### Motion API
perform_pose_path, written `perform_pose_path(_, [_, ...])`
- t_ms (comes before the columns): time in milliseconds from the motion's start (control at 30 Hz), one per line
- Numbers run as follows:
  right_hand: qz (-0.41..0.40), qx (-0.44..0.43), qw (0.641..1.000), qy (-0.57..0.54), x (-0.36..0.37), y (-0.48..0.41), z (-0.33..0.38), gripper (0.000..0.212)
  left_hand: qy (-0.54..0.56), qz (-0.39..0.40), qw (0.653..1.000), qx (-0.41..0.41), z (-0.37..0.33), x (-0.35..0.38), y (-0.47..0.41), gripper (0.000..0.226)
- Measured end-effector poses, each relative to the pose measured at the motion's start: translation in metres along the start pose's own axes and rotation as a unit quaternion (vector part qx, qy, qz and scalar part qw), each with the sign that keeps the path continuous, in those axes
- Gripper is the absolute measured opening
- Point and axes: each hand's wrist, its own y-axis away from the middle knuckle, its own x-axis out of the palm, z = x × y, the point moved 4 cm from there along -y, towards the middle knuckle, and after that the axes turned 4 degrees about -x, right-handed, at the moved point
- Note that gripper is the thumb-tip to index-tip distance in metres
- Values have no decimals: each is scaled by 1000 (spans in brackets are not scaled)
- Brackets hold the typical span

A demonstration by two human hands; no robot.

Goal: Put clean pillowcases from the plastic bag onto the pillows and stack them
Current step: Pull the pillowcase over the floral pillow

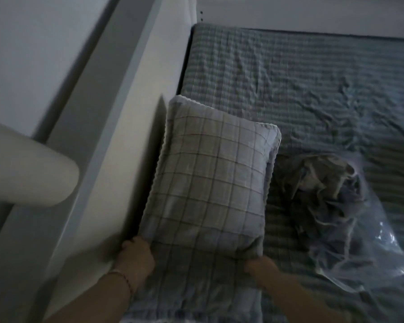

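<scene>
While the grey checked pillow (208, 183) lies mid-frame against the white padded headboard (117, 159), the left hand (135, 257) and right hand (264, 271) each grip one of its near corners. At right, the clear plastic bag (371, 248) of crumpled cloth rests on the striped green sheet (289, 78).

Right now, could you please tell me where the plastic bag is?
In the head view, the plastic bag lies on the striped sheet at right, beside the checked pillow.
</scene>
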Motion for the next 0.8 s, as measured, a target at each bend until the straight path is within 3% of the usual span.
perform_pose_path(100, [-25,-27,999,-22,-18,-22,16,51,141,-71,987,25,-40,-29,-21,65])
perform_pose_path(167, [-74,-85,990,-80,-48,-49,43,66,240,-142,958,70,-79,-67,-40,80])
perform_pose_path(233, [-145,-118,971,-146,-82,-75,72,84,319,-161,930,83,-112,-99,-65,94])
perform_pose_path(300, [-162,-110,957,-214,-108,-93,98,101,393,-119,909,77,-137,-116,-92,105])
perform_pose_path(433, [-62,-71,920,-380,-118,-128,134,131,475,-49,877,55,-168,-111,-136,105])
perform_pose_path(500, [-55,-74,913,-397,-110,-122,142,116,515,-91,850,62,-173,-107,-137,76])
perform_pose_path(567, [-114,-119,917,-363,-109,-108,156,75,580,-189,790,67,-164,-116,-120,45])
perform_pose_path(633, [-152,-214,901,-345,-110,-76,168,42,608,-319,722,87,-145,-133,-98,39])
perform_pose_path(700, [-161,-303,877,-336,-109,-46,183,32,590,-415,684,102,-131,-146,-90,46])
perform_pose_path(733, [-177,-324,868,-331,-109,-42,186,31,577,-415,694,113,-131,-149,-96,52])
perform_pose_path(767, [-203,-313,871,-318,-107,-51,188,31,555,-388,725,126,-137,-150,-111,59])
perform_pose_path(800, [-234,-273,884,-299,-104,-66,188,32,514,-331,780,132,-147,-147,-127,67])
